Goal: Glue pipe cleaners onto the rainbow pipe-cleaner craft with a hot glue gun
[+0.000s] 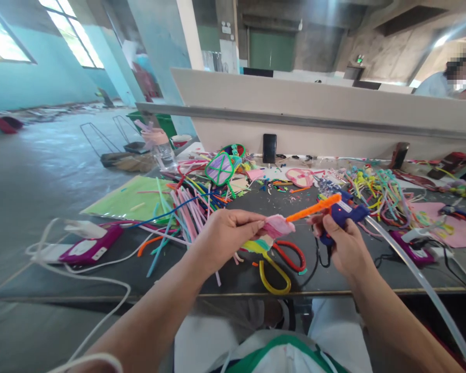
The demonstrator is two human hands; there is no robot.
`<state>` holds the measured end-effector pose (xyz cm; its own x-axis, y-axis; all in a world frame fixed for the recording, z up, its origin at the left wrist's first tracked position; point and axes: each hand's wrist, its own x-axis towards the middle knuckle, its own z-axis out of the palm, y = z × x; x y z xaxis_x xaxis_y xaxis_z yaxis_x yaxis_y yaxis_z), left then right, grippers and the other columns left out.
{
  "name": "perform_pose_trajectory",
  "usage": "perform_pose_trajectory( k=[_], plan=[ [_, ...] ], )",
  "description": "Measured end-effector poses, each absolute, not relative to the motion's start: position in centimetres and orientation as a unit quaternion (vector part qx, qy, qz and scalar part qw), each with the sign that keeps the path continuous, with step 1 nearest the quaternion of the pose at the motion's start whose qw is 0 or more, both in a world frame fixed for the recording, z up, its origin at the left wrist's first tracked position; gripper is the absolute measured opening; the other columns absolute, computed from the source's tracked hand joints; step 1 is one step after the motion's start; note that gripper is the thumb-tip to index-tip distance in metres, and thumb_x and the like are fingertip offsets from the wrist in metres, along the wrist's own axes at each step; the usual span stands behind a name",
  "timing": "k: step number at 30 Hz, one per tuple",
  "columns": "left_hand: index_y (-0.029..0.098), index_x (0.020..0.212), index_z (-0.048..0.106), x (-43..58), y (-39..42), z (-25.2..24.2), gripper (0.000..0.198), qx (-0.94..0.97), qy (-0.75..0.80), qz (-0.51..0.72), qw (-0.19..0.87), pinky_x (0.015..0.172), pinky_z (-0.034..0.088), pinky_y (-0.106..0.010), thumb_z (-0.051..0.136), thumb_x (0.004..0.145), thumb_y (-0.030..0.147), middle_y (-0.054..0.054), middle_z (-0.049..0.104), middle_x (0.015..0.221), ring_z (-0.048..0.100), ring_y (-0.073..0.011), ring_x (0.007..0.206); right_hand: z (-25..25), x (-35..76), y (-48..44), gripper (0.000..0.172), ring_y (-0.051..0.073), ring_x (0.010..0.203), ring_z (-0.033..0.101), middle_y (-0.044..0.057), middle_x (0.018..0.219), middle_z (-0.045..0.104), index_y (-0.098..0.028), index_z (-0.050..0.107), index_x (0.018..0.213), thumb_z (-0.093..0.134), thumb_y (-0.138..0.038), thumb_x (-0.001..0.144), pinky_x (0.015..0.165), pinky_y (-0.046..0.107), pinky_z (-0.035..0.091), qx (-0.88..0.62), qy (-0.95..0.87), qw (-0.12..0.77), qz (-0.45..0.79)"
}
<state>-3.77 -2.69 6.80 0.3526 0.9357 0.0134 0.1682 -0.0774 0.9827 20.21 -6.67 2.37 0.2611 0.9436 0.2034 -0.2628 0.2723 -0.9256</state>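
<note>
My left hand (225,230) is closed, pinching a small pink fuzzy craft piece (277,226) above the table edge. My right hand (339,243) grips a blue hot glue gun (344,213) whose orange nozzle (314,207) points left and touches the pink piece. A clear glue stick (407,267) trails from the back of the gun toward the lower right. Below the hands lie scissors with red and yellow handles (283,264) on the dark table (233,280).
Piles of coloured pipe cleaners (186,207) cover the table on the left and right (384,194). A green sheet (128,199), a magenta device (89,248) with white cables, a phone (269,148) propped on the white divider, a drinking bottle (161,147). Another person (456,77) sits behind the divider.
</note>
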Motion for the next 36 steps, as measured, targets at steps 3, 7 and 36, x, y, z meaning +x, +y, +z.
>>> perform_pose_trajectory(
  k=[3, 7, 36],
  plan=[
    [0.015, 0.089, 0.076, -4.0, -1.2, 7.5, 0.035, 0.576, 0.426, 0.437, 0.543, 0.070, 0.059, -0.029, 0.078, 0.062, 0.037, -0.006, 0.075, 0.074, 0.071, -0.0200, 0.070, 2.9, 21.3, -6.5, 0.019, 0.011, 0.055, 0.052, 0.003, 0.073, 0.070, -0.022, 0.059, 0.088, 0.067, -0.037, 0.080, 0.053, 0.024, 0.038, -0.412, -0.359, 0.681, 0.487],
    [0.014, 0.083, 0.076, -4.1, 1.2, 8.6, 0.035, 0.540, 0.394, 0.508, 0.544, 0.076, 0.059, -0.035, 0.083, 0.055, 0.035, -0.006, 0.074, 0.072, 0.071, -0.0200, 0.069, 3.7, 22.4, -6.9, 0.018, 0.011, 0.053, 0.049, 0.005, 0.074, 0.069, -0.021, 0.060, 0.088, 0.062, -0.039, 0.083, 0.051, 0.025, 0.037, -0.391, -0.368, 0.659, 0.526],
    [0.018, 0.096, 0.074, -2.4, 4.5, 5.0, 0.028, 0.470, 0.397, 0.652, 0.443, 0.074, 0.059, -0.033, 0.073, 0.073, 0.035, -0.004, 0.075, 0.080, 0.071, -0.0180, 0.069, -1.1, 15.7, -0.7, 0.014, 0.018, 0.070, 0.061, 0.002, 0.076, 0.067, -0.025, 0.069, 0.083, 0.063, -0.037, 0.081, 0.063, 0.030, 0.048, -0.364, -0.615, 0.565, 0.412]
  ],
)
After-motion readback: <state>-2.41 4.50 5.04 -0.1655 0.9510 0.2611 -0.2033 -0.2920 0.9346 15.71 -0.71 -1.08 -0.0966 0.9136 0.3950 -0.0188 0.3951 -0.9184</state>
